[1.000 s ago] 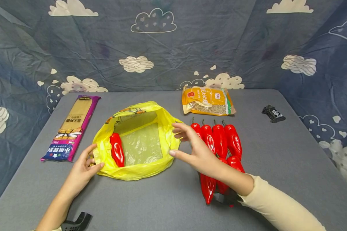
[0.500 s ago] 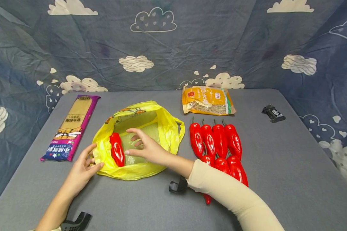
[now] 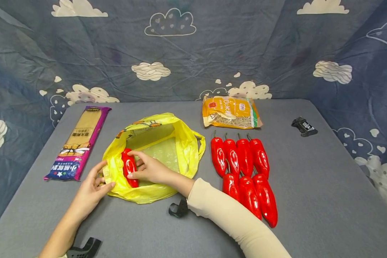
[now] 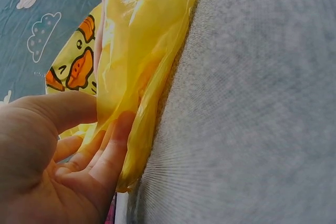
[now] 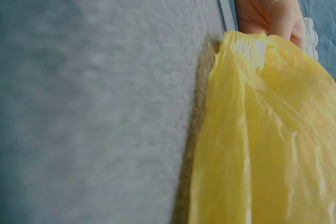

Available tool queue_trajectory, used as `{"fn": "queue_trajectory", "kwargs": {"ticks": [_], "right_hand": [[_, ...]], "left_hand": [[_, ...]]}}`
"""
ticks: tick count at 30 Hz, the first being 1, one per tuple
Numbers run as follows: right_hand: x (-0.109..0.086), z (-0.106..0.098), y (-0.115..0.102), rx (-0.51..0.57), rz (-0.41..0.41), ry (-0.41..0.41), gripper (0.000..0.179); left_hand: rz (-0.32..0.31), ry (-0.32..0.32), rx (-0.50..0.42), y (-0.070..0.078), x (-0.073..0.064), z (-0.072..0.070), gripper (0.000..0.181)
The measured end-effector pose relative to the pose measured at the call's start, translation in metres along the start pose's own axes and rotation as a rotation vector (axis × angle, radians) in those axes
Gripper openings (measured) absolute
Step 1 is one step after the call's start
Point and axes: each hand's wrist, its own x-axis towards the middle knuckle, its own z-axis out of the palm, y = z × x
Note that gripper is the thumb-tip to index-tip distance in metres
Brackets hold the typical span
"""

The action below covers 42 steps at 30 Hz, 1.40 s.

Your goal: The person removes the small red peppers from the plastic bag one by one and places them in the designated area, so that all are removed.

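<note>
A yellow plastic bag (image 3: 187, 150) lies on the table with its mouth spread wide. At its left rim, my left hand (image 3: 95, 184) pinches the plastic between thumb and fingers; the left wrist view shows this hand (image 4: 68, 156) close on the thin film (image 4: 157, 30). Inside the bag's left part lies a red chili pepper (image 3: 129, 165). My right hand (image 3: 153, 170) reaches over the front rim and grips that pepper, thumb on the near part and forefinger farther up. In the right wrist view the bag wall (image 5: 273, 145) hides my right hand.
Two rows of red chili peppers (image 3: 244, 154) lie right of the bag. Behind them is an orange food packet (image 3: 231, 113), with a small black packet (image 3: 304, 127) farther right. A purple spaghetti pack (image 3: 80, 143) lies at left. A cloud-patterned cloth (image 3: 213, 46) hangs behind.
My right hand has moved left from beside the bag's right rim into its mouth and closed on the pepper inside. My left hand stays at the left rim.
</note>
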Motion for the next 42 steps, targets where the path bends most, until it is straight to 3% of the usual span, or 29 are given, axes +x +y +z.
{"fn": "queue_trajectory", "kwargs": {"ticks": [9,14,21,25,34,42], "right_hand": [[0.008,0.005,-0.005,-0.015,0.023,0.007,0.070],[0.009,0.005,-0.009,-0.101,0.022,0.021,0.074],[0.007,0.005,-0.008,-0.008,0.109,-0.010,0.074],[0.002,-0.002,-0.008,-0.060,0.113,-0.020,0.073],[-0.030,-0.030,-0.023,-0.036,0.083,-0.039,0.072],[-0.083,-0.057,-0.033,-0.008,-0.082,0.025,0.070]], "left_hand": [[0.005,0.011,0.024,0.000,-0.001,0.000,0.068],[0.017,0.012,0.031,0.000,0.000,0.000,0.068],[0.033,0.019,0.007,-0.001,0.000,0.000,0.068],[0.034,0.020,-0.001,0.000,0.000,0.000,0.068],[0.020,0.027,0.004,0.001,0.000,0.000,0.069],[0.015,0.025,0.004,0.000,0.000,0.001,0.069]]}}
